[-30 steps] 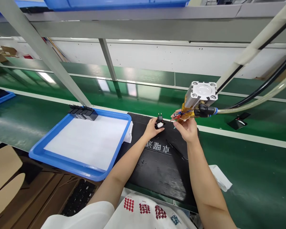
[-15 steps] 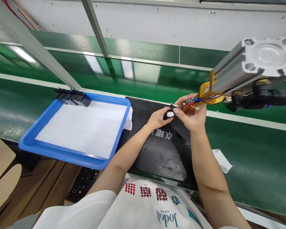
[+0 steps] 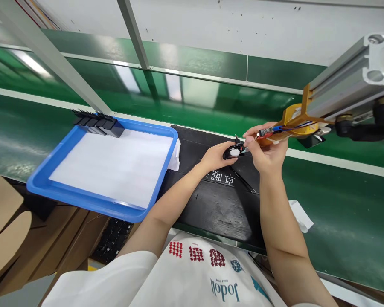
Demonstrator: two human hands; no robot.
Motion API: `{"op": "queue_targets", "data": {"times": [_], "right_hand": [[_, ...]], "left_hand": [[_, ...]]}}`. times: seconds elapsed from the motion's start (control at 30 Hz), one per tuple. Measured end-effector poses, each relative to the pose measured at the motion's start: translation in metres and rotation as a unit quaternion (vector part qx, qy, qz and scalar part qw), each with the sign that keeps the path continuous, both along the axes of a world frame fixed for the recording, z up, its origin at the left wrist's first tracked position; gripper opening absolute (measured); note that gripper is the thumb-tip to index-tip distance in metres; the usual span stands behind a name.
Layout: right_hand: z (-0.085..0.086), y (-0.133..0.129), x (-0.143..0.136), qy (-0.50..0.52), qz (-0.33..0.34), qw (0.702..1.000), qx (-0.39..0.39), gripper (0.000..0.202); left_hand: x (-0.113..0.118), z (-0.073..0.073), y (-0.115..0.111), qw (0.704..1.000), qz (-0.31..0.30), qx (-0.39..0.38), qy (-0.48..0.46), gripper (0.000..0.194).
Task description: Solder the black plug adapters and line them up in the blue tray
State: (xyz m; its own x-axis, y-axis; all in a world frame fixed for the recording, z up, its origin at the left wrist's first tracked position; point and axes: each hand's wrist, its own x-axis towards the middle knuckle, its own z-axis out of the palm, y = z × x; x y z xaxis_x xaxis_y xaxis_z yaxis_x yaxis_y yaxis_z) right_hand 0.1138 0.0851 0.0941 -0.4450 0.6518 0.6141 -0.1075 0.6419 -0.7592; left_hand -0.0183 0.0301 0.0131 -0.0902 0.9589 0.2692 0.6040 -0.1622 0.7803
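Note:
My left hand (image 3: pixel 216 157) is wrapped round a small black housing (image 3: pixel 233 152) with a white patch inside and prongs pointing up. The fingers of my right hand (image 3: pixel 269 151) close round an orange-gold tool (image 3: pixel 277 137), which hangs below a silver cylinder. A small component with blue and red wires (image 3: pixel 269 130) lies along that tool. The tool's thin tip is close to the right side of the housing; whether they touch is too small to tell. Both hands are above the black mat (image 3: pixel 220 209).
A blue tray (image 3: pixel 94 209) at the left holds several black adapters (image 3: pixel 99 124) in its far corner. Tweezers (image 3: pixel 243 180) lie on the mat. A white scrap (image 3: pixel 301 215) is on the green bench at right. The silver cylinder (image 3: pixel 345 81) overhangs the right side.
The view has shifted, moving the cylinder rightward in the picture. My right hand and the tool now sit slightly farther from the housing, and more of the housing shows.

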Motion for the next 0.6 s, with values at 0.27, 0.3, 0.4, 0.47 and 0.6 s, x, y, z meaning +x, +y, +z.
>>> {"op": "queue_targets", "data": {"times": [0.27, 0.3, 0.4, 0.47, 0.6], "right_hand": [[0.001, 0.0, -0.001, 0.014, 0.017, 1.0, 0.011, 0.023], [0.001, 0.0, -0.001, 0.017, 0.017, 1.0, 0.012, 0.023], [0.002, -0.001, -0.003, 0.007, 0.007, 1.0, 0.017, 0.027], [0.003, -0.003, -0.005, 0.01, 0.007, 1.0, 0.019, 0.029], [0.008, -0.009, -0.016, 0.038, 0.016, 0.999, 0.016, 0.031]], "left_hand": [[0.0, 0.001, 0.0, 1.0, 0.006, -0.008, -0.003, 0.048], [0.0, 0.002, 0.0, 1.0, 0.006, -0.011, -0.003, 0.048], [0.0, 0.001, 0.001, 1.0, 0.007, -0.027, -0.006, 0.048], [0.001, -0.001, 0.003, 0.999, 0.013, -0.04, -0.015, 0.049], [0.003, -0.007, 0.007, 0.997, 0.04, -0.054, -0.037, 0.051]]}}
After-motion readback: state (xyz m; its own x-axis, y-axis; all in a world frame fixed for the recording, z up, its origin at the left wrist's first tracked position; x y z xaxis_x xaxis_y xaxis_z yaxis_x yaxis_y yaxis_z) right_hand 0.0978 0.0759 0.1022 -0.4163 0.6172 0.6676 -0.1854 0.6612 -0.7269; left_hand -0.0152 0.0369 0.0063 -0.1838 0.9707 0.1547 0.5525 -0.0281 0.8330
